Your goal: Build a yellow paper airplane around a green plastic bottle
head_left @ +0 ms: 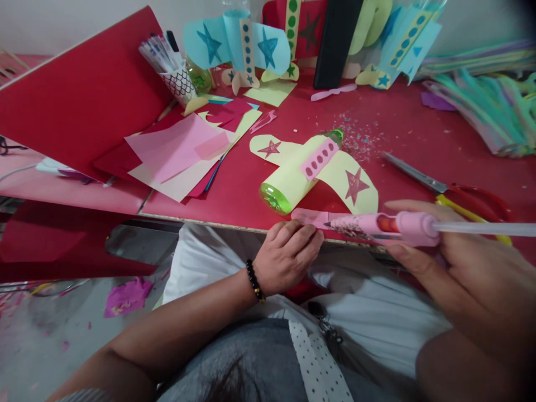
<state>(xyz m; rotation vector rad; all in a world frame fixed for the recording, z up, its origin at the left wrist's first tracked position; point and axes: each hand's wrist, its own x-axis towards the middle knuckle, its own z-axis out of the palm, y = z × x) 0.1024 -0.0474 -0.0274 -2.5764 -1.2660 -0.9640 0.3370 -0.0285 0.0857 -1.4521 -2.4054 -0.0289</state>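
My right hand [464, 273] is wrapped round a pink hot glue gun [412, 228] with a long clear glue stick in its back. The dark nozzle points left, at a small pink paper piece [310, 215] on the table's front edge. My left hand [288, 254], a black bead bracelet at its wrist, has its fingers closed on that paper piece. Just beyond lies a paper airplane [295, 170], made of a green bottle wrapped in pale yellow paper. Its wings carry reddish stars, and a pink strip with dots runs along its body.
Scissors [419, 174] with red and yellow handles lie at the right. Stacked coloured paper [176, 148] and a pen cup [179, 84] are at the left. Finished-looking airplanes [237, 44] and a black upright object [337, 42] stand behind. Pastel strips [489, 111] lie far right.
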